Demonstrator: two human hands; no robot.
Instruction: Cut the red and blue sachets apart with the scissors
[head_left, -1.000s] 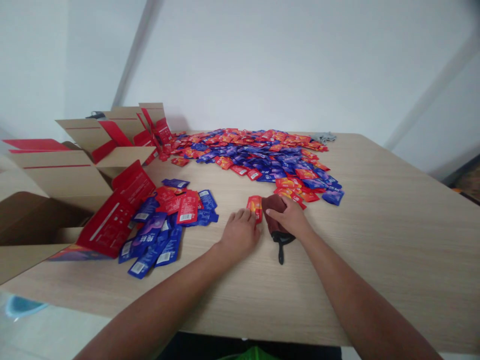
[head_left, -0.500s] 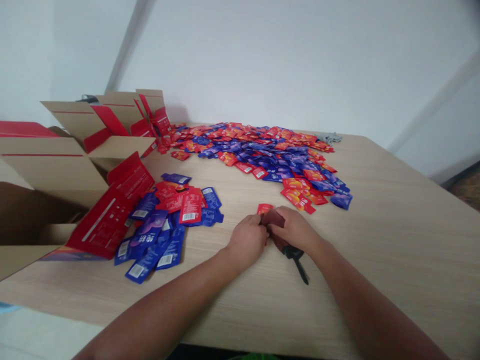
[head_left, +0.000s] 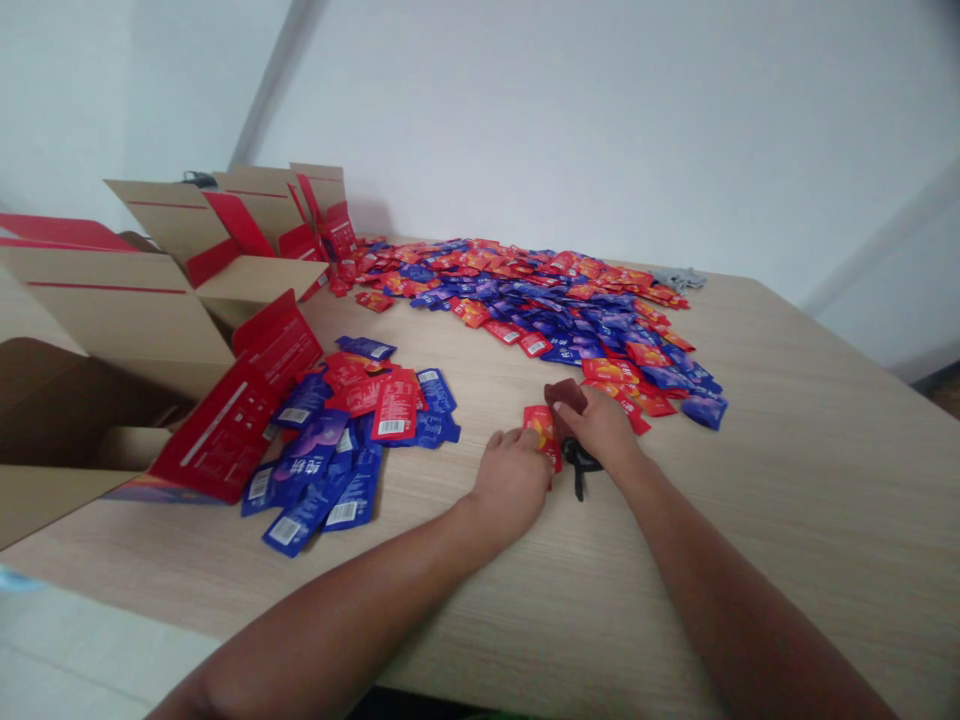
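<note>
My right hand (head_left: 600, 430) lies on a dark red cloth pouch (head_left: 567, 397) with a black cord (head_left: 579, 470) and grips it against the wooden table (head_left: 787, 480). My left hand (head_left: 511, 478) pinches a red sachet (head_left: 541, 428) right beside the pouch's left edge. Both hands meet at the table's middle. A small heap of blue and red sachets (head_left: 352, 440) lies to the left of my left hand. A large spread of red and blue sachets (head_left: 540, 300) covers the far part of the table.
Open cardboard boxes with red flaps (head_left: 150, 300) stand along the table's left side, one flap resting on the small heap. A grey crumpled item (head_left: 679, 277) lies at the far end of the large spread. A white wall rises behind.
The hands shifted slightly away from me with the pouch. The red sachet, partly covered half a second ago, shows again at my left fingertips, and the black cord now lies shorter under my right hand.
</note>
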